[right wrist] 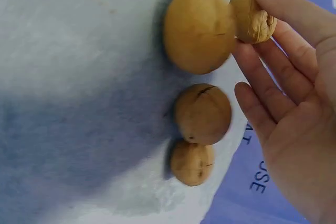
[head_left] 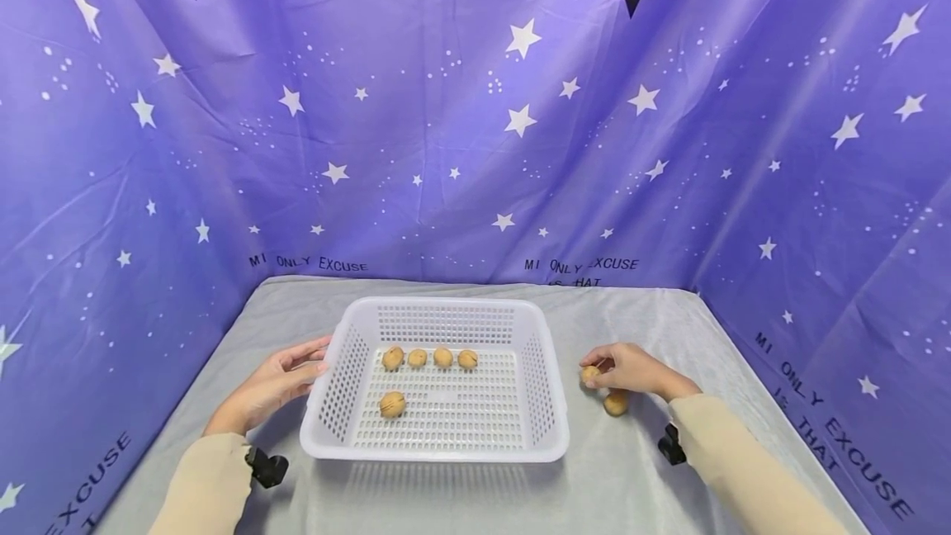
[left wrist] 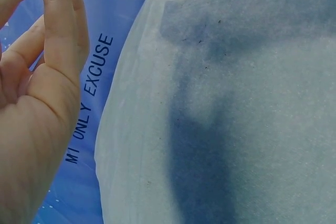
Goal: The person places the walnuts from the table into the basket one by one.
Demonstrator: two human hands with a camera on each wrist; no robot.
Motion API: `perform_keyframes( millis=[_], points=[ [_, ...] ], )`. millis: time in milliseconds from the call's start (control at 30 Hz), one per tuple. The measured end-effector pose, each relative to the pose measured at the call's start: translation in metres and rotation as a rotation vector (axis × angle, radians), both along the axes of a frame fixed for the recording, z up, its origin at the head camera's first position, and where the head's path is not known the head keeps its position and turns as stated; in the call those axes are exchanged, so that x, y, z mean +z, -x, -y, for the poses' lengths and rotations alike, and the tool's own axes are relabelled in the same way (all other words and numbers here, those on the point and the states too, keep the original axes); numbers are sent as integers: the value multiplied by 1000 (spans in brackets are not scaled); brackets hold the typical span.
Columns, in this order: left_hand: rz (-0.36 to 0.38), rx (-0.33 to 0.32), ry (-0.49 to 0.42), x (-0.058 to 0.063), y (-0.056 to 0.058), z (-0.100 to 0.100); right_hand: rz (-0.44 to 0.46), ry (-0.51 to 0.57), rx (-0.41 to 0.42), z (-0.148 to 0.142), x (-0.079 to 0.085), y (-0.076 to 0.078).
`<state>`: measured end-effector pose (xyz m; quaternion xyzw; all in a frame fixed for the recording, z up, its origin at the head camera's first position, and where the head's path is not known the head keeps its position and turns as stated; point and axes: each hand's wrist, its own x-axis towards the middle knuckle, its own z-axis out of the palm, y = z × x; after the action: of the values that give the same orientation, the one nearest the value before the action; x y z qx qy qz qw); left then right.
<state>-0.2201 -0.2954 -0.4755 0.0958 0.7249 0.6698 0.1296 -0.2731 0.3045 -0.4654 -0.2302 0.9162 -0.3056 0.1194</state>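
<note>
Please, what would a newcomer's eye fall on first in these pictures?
Probably the purple curtain with white stars, filling the background of the head view. Next comes the white basket in front of it, with five walnuts inside. To the basket's right, the right hand pinches another walnut.

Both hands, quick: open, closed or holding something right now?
Left hand: open, fingertips by the basket's left rim.
Right hand: holding a walnut between thumb and fingers.
</note>
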Motion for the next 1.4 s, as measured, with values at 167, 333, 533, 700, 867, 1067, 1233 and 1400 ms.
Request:
perform_keyframes(
  millis=[167,333,533,700,867,1067,1233,1400],
  points=[
    [12,8,2,-1,0,-2,-38,20,-2,2,19,4],
    [13,10,-1,-1,1,-2,-97,45,14,7,47,8],
    [6,0,-2,-1,1,-1,-122,81,19,20,71,15],
    [2,-6,-10,-1,1,0,-122,66,47,44,84,21],
    [9,1,-5,-1,1,-1,-127,72,129,76,94,26],
    [15,2,-7,-2,1,-2,-124,49,235,115,101,27],
    [6,-5,-4,-2,2,-1,-85,30,300,147,97,28],
    [9,0,7,-2,2,0,-52,8,352,177,85,26]
  ],
)
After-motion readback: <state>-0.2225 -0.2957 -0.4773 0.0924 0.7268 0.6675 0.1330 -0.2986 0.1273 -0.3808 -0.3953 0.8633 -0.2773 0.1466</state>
